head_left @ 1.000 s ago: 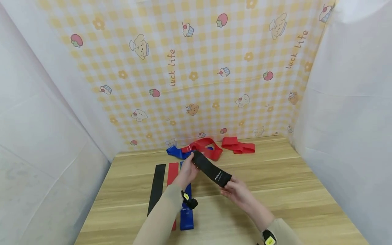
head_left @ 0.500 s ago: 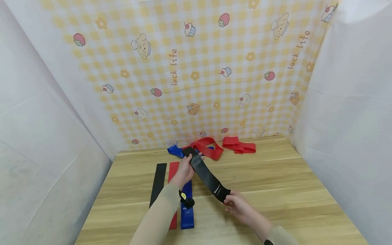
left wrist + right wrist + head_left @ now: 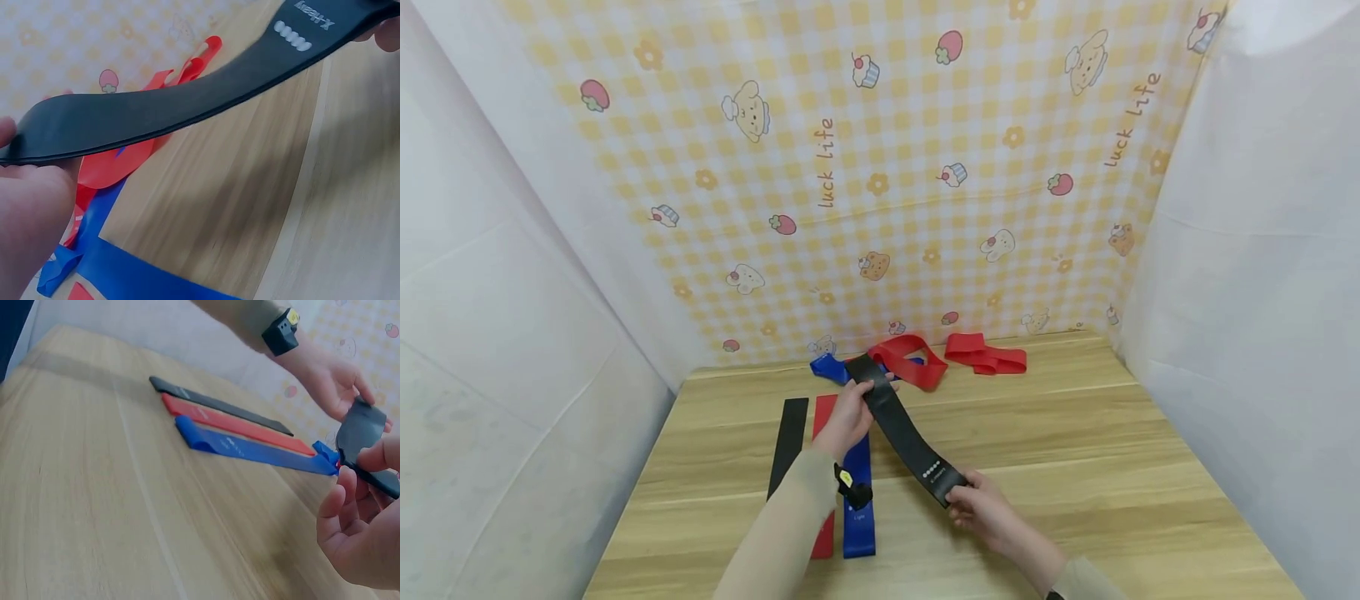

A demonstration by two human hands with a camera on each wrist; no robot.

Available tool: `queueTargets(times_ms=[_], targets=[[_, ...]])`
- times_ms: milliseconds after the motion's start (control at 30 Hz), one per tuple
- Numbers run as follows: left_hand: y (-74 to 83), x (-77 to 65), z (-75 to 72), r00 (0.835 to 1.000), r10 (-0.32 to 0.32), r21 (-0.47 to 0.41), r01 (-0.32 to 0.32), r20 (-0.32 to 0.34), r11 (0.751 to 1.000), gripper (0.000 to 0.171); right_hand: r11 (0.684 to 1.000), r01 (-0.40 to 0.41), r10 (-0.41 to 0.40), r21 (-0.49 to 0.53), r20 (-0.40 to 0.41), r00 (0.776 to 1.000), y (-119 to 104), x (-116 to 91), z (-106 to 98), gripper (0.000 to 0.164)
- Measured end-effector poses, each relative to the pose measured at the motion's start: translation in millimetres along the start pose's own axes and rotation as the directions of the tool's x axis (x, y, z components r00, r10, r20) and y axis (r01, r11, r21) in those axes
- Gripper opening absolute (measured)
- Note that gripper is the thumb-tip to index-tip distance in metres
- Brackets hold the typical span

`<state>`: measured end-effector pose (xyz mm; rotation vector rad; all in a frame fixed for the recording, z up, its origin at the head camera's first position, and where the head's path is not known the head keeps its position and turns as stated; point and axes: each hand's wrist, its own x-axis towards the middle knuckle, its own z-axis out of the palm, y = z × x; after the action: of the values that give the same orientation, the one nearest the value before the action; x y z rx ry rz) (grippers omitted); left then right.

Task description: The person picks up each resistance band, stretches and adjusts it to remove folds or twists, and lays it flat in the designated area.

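Observation:
A black resistance band (image 3: 904, 427), flattened into a strip and marked X-Heavy in the left wrist view, hangs above the table between both hands. My left hand (image 3: 847, 419) grips it near its far end, thumb on top. At the near end, the right hand (image 3: 988, 510) pinches it between thumb and fingers. Beneath the left forearm lie three flat bands side by side: a black band (image 3: 219, 403), a red band (image 3: 237, 428) and a blue band (image 3: 256, 453) with the word Light on it. The left arm partly covers them in the head view.
At the back of the wooden table (image 3: 1075, 450) lie a loosely looped red band (image 3: 928, 377), a crumpled blue band (image 3: 829, 368) and a folded red band (image 3: 985, 357). A checked cloth (image 3: 880, 225) hangs behind, with white sheets at both sides.
The black band has been drawn out straighter and longer between the hands. My right hand has moved nearer and down, while the left hand has shifted slightly left along with the far end.

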<state>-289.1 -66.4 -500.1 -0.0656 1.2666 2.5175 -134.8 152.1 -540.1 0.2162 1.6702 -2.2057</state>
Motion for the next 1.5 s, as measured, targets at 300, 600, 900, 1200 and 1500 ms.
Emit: queueTargets(times_ms=[300,600,900,1200,1500], targets=[[6.6,0.4,-0.8,1.0,-0.018,0.036,0.018,-0.002,0.999,0.056,0.996,0.002,-0.003,-0.09,-0.009,1.0,5,4,-4,0.043],[13.9,3.2,-3.8,0.999,-0.021,0.09,0.023,-0.026,0.996,0.054,0.989,0.018,-0.017,-0.147,0.008,1.0,8,4,-11,0.036],[25.2,2.5,-4.3,1.0,-0.006,0.226,0.01,-0.02,0.974,0.05,0.973,0.002,0.007,-0.232,0.037,0.999,11,7,-16,0.031],[33.2,3.4,-8.7,0.995,0.016,0.383,0.023,-0.099,0.924,0.05,0.966,-0.015,0.025,-0.258,0.037,0.999,9,4,-15,0.032],[45.5,1.1,-18.6,0.993,0.019,0.489,0.039,-0.113,0.871,0.042,0.962,-0.004,0.025,-0.274,0.072,0.997,11,6,-14,0.031]])
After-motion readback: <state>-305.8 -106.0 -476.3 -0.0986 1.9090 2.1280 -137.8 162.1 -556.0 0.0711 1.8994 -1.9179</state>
